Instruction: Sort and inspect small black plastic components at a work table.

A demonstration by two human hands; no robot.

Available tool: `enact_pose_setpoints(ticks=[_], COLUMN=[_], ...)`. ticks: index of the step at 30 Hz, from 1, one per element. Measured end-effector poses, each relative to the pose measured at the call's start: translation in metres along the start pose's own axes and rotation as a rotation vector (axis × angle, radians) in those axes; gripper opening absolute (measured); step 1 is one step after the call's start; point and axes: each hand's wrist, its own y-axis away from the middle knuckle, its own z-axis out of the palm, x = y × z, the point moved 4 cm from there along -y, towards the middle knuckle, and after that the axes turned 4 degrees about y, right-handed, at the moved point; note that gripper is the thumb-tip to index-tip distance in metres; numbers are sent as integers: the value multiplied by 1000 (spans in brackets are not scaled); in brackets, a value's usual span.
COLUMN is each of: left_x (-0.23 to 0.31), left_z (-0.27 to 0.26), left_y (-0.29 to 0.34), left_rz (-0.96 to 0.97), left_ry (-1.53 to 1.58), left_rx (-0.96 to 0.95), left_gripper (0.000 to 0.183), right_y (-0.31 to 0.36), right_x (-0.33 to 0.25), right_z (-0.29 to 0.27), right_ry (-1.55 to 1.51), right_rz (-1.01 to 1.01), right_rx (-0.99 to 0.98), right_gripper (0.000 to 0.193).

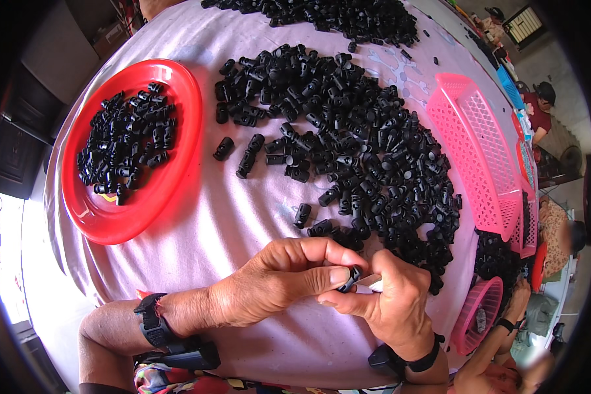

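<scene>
My left hand (279,279) pinches a small black plastic cord lock (352,278) between thumb and forefinger, just above the near part of the cloth. My right hand (394,299) is closed close beside it, gripping a small, pale, flat piece like a blade (373,284), mostly hidden by the fingers. Its tip is beside the cord lock; whether they touch I cannot tell. Beyond my hands spreads a big heap of similar black cord locks (354,131). To the left, a red round plate (189,151) bears a smaller pile of them.
Pink cloth (230,217) covers the table. Another black heap (348,20) lies at the far edge. On the right stand a pink perforated basket (479,148) and a pink round basket (482,315). A co-worker's arm (512,308) reaches in at lower right; other people sit farther back.
</scene>
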Motion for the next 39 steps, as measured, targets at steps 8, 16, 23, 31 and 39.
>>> enact_pose_setpoints(ticks=[8,16,23,31,39], left_x=[-2,0,1,0,-1], left_z=[-1,-1,1,1,-1], left_y=[0,0,1,0,-1], left_rz=[34,-14,-28,14,12], left_ry=[-70,-24,8,-41,-32], left_rx=[-15,22,3,-16,-11], left_gripper=[26,26,26,26,25], right_y=[1,1,0,0,1], right_x=[1,-1,1,0,1], right_z=[1,1,0,0,0], right_ry=[7,15,7,40,46], right_rz=[13,8,7,-7,-27], right_rx=[-4,-32,16,9,28], right_gripper=[56,60,56,57,57])
